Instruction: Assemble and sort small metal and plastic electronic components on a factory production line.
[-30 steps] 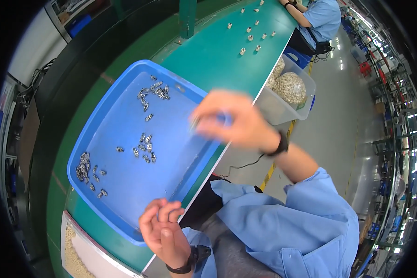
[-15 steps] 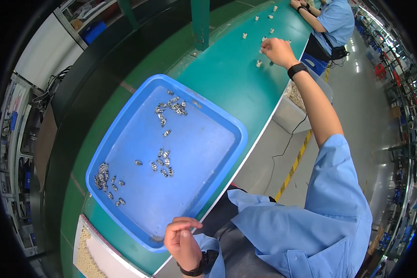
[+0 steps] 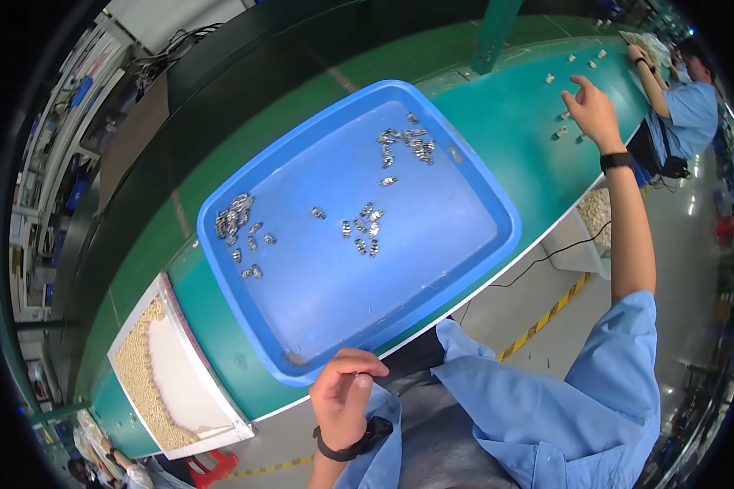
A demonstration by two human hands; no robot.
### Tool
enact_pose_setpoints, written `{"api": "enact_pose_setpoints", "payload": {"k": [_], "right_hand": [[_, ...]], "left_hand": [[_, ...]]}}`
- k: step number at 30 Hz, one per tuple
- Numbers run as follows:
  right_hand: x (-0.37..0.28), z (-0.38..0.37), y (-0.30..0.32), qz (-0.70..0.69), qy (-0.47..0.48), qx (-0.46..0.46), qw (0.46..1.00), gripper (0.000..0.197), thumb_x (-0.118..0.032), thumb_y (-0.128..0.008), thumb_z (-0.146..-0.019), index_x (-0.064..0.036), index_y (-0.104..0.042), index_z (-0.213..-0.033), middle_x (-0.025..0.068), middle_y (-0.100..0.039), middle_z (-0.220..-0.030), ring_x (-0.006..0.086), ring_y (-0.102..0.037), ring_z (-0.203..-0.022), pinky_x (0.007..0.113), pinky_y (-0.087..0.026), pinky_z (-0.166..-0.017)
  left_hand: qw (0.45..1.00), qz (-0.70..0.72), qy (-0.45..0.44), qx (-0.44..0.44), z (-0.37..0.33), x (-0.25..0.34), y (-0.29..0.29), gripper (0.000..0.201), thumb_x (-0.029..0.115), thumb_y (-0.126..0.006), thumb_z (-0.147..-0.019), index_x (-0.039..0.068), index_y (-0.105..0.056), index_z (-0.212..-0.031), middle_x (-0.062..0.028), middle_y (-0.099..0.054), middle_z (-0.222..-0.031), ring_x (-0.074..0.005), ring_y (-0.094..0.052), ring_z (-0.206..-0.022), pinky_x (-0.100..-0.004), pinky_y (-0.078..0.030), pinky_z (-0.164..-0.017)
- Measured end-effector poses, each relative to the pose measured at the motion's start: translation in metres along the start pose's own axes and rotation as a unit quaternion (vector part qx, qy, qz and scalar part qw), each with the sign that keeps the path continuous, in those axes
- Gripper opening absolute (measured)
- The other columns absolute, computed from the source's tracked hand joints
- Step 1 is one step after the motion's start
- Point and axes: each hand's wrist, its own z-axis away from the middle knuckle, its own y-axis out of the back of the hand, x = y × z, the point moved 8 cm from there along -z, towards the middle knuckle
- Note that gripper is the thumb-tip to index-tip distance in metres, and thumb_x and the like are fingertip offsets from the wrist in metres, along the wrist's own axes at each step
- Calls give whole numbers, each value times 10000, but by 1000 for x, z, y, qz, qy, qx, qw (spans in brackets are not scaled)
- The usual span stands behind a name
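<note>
Tray [image 3: 432, 236] beyond left hand [image 3: 348, 395], pieces [image 3: 562, 131] beside right hand [image 3: 593, 114]

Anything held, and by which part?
The right hand shows nothing between its parted thumb and forefinger; whether the curled left hand holds anything cannot be told.

- A light blue shirt [image 3: 506, 391] hangs loose and creased, open at the front.
- Its right sleeve [image 3: 624, 330] ends near the elbow.
- A stitched pocket [image 3: 550, 468] in the same blue sits on the shirt.
- A dark grey top [image 3: 432, 428] shows beneath.
- A plain black band [image 3: 616, 160] circles the right wrist.
- A black strap [image 3: 359, 445] with a bulkier piece circles the left wrist; its details are unclear.
</note>
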Motion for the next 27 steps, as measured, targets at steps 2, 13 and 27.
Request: {"api": "enact_pose_setpoints", "payload": {"k": [2,13,27], "right_hand": [[-77,17,8,-144,81,-45,985,292,-236,-676,-935,-29,-727,-1135,138,-712,-845,308,-685,-774,402,-539,-697],[-321,130,-54,-113,450,-128,876,136,-164,-612,-886,-62,-700,-874,218,-687,-909,390,-693,-862,518,-566,-773],[-308,154,14,-258,375,-130,881,159,-176,-663,-892,-69,-767,-949,153,-743,-951,380,-698,-902,480,-573,-804]], "left_hand": [[1000,-4,13,-23,-8,-3,-4,158,113,-574,-1007,-35,-629,-1025,-178,-672,-984,-242,-647,-869,-360,-519,-802],[999,-19,-1,43,61,-15,53,131,38,-601,-998,-46,-682,-1058,-140,-710,-1006,-183,-673,-943,-321,-531,-853],[964,-174,-138,148,89,73,168,341,203,-780,-944,8,-666,-1199,-88,-734,-1037,-144,-675,-913,-299,-546,-790]]}}
